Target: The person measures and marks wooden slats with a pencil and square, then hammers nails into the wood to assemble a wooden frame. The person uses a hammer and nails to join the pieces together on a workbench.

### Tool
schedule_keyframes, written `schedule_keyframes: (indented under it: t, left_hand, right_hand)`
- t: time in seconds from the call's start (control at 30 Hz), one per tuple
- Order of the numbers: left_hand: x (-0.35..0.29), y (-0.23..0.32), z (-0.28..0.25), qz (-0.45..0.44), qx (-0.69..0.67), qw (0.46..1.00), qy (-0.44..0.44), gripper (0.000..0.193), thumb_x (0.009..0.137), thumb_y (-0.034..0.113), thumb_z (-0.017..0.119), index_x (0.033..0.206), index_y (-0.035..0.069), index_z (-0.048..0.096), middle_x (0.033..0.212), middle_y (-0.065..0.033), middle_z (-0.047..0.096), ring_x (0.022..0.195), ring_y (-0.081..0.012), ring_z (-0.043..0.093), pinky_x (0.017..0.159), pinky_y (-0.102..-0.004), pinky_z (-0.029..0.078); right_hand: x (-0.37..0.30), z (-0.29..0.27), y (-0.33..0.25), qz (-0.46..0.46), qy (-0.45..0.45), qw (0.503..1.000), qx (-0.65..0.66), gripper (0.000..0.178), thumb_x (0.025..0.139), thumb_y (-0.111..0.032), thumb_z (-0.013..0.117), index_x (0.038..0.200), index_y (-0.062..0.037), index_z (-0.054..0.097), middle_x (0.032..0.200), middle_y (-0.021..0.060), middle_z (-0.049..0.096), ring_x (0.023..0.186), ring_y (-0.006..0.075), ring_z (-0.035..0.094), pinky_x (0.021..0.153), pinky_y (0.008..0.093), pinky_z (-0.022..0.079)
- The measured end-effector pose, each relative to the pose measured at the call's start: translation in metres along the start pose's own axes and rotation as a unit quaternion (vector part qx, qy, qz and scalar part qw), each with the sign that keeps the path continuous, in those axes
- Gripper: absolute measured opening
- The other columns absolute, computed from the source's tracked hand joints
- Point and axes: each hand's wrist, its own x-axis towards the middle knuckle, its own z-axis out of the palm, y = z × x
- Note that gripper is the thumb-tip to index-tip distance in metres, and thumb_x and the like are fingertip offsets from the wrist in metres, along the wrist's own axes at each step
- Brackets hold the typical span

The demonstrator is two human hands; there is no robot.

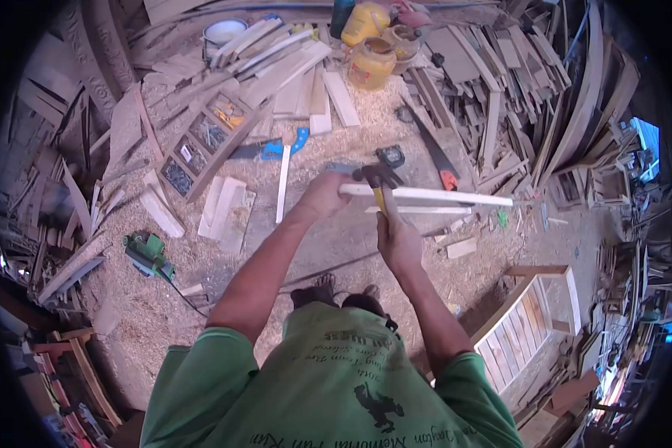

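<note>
My left hand [325, 194] is closed at the left end of a long pale wooden strip [448, 196], which points out to the right above the workbench. My right hand [400, 243] grips the yellow handle of a hammer [378, 176]. The dark hammer head is over the strip, close to my left fingers; whether it touches the wood I cannot tell. Below the held strip lies a second thin strip [425, 210]. A black tape measure [390, 156] rests just beyond the hammer. Left of my left hand are a narrow strip [283, 183] and a blue-handled saw [295, 142].
A divided wooden box [194, 160] holds fasteners, with a green power planer [149, 256] nearer to me. Yellow jars [372, 63] and stacked boards stand at the back. A handsaw [433, 145] lies right of the tape measure. A slatted wooden frame [526, 321] is at lower right.
</note>
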Motion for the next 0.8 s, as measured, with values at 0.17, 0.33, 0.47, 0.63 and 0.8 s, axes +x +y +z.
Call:
schedule_keyframes:
  t: [0.17, 0.33, 0.47, 0.63, 0.8]
  left_hand:
    - [-0.003, -0.012, 0.003, 0.037, 0.037, 0.998, 0.019, 0.028, 0.087, 0.019, 0.080, 0.114, 0.010, 0.081, 0.101, -0.0214, 0.078, 0.097, -0.0416, 0.077, 0.088, -0.0496, 0.059]
    - [0.000, -0.013, 0.007, 0.043, 0.039, 0.998, 0.039, 0.028, 0.091, 0.020, 0.079, 0.117, 0.010, 0.080, 0.102, -0.0194, 0.079, 0.095, -0.0391, 0.077, 0.089, -0.0478, 0.060]
    - [0.004, -0.009, 0.008, -0.039, -0.018, 0.999, -0.007, 0.029, 0.092, 0.014, 0.078, 0.120, 0.008, 0.079, 0.103, -0.0178, 0.079, 0.093, -0.0325, 0.079, 0.086, -0.0454, 0.061]
    - [-0.003, -0.013, 0.005, 0.004, -0.004, 1.000, 0.013, 0.031, 0.091, 0.024, 0.075, 0.121, 0.018, 0.082, 0.106, -0.0175, 0.080, 0.102, -0.0392, 0.077, 0.090, -0.0493, 0.060]
    - [0.000, 0.000, 0.002, -0.009, 0.049, 0.999, 0.007, 0.030, 0.091, 0.014, 0.081, 0.120, 0.010, 0.080, 0.108, -0.0166, 0.080, 0.091, -0.0290, 0.080, 0.085, -0.0430, 0.061]
  right_hand:
    - [0.015, -0.050, -0.051, -0.105, 0.153, 0.973, 0.134, 0.048, 0.112, -0.013, 0.059, 0.160, -0.0092, 0.054, 0.096, 0.0228, 0.075, 0.075, 0.0453, 0.073, 0.070, 0.0547, 0.058]
    - [-0.027, -0.035, -0.002, -0.170, 0.203, 0.940, 0.217, 0.050, 0.106, -0.003, 0.065, 0.156, -0.0071, 0.058, 0.106, 0.0207, 0.075, 0.080, 0.0406, 0.075, 0.076, 0.0476, 0.061]
    - [-0.001, -0.010, 0.009, -0.052, -0.034, 0.998, -0.002, 0.057, 0.109, -0.017, 0.063, 0.165, -0.0196, 0.052, 0.099, 0.0277, 0.073, 0.083, 0.0499, 0.072, 0.073, 0.0576, 0.057]
    - [0.008, -0.069, -0.042, -0.154, 0.152, 0.967, 0.136, 0.053, 0.108, -0.012, 0.067, 0.159, -0.0183, 0.056, 0.105, 0.0236, 0.075, 0.085, 0.0475, 0.074, 0.071, 0.0520, 0.061]
    - [-0.002, -0.050, 0.010, -0.266, 0.196, 0.936, 0.118, 0.062, 0.105, -0.006, 0.067, 0.164, -0.0207, 0.050, 0.115, 0.0251, 0.077, 0.090, 0.0471, 0.076, 0.076, 0.0505, 0.063]
